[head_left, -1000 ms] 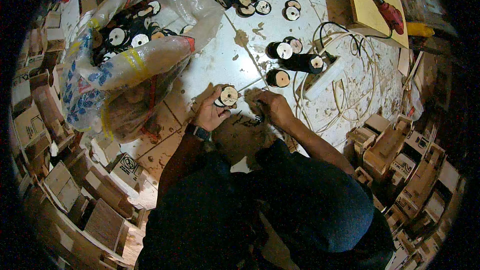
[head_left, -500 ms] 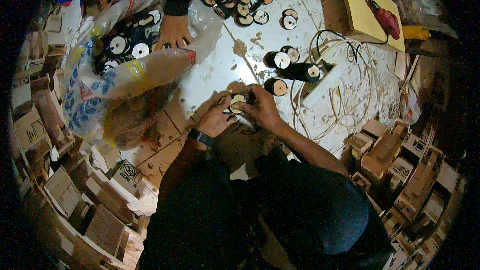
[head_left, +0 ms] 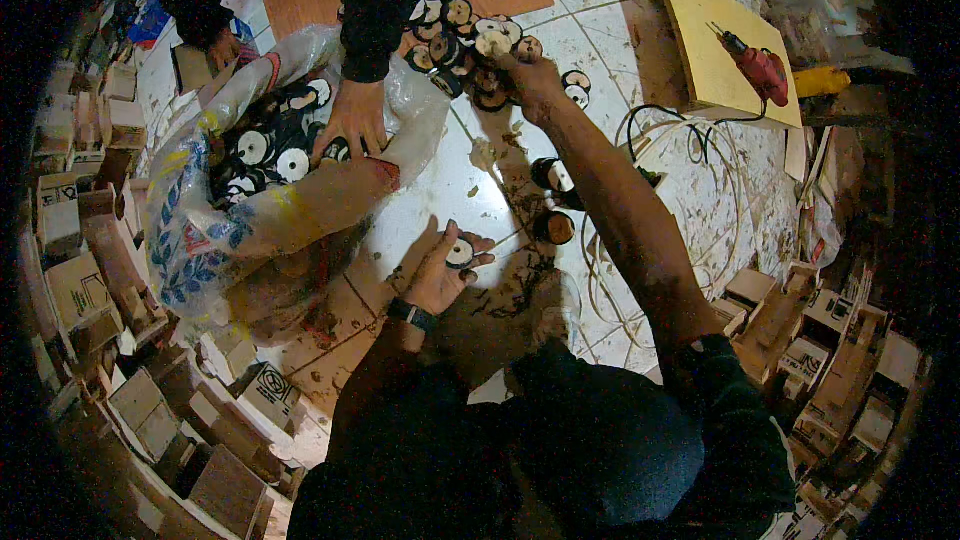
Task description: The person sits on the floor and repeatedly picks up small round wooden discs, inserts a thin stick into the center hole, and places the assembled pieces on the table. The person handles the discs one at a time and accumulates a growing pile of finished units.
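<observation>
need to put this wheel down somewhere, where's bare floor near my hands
The clearest patch is the white tile between the plastic bag and the three loose wheels, just ahead of your left hand. Tile between the cable and the yellow board is littered with shavings. Around your right hand the wheel pile crowds everything.

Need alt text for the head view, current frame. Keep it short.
Seen from above, a person's right hand reaches out to a pile of small dark discs on a tiled floor, while the left hand holds one disc. Another person's hand rests in a plastic bag of discs.
</observation>
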The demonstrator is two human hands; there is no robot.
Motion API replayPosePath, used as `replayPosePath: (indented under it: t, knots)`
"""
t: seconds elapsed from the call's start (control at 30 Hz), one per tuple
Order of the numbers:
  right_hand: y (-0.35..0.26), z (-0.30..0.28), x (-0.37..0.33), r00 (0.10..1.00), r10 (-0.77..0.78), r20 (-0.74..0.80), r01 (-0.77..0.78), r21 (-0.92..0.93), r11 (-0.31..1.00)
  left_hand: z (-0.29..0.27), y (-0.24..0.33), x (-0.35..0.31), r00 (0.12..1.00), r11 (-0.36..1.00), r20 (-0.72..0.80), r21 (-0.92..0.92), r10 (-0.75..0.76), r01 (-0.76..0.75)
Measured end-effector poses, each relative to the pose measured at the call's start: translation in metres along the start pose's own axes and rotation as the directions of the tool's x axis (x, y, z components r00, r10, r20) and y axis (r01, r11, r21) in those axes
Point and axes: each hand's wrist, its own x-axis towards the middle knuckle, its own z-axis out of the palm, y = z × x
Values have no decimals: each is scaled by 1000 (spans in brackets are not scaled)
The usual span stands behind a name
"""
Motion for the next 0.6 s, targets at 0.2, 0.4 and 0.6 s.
replayPosePath:
  t: [0.2,0.4,0.6]
  knots:
    - [55,-22,-126,936,-144,322,350,-790,504,-16,4,0,995,996,-68,49,73,-70]
    - [112,-72,-258,818,217,533,566,-814,-133,-34,1,4,990,990,11,-25,142,-142]
    - [130,-88,-262,749,288,597,654,-735,-178,-31,-7,2,992,990,-17,-71,123,-124]
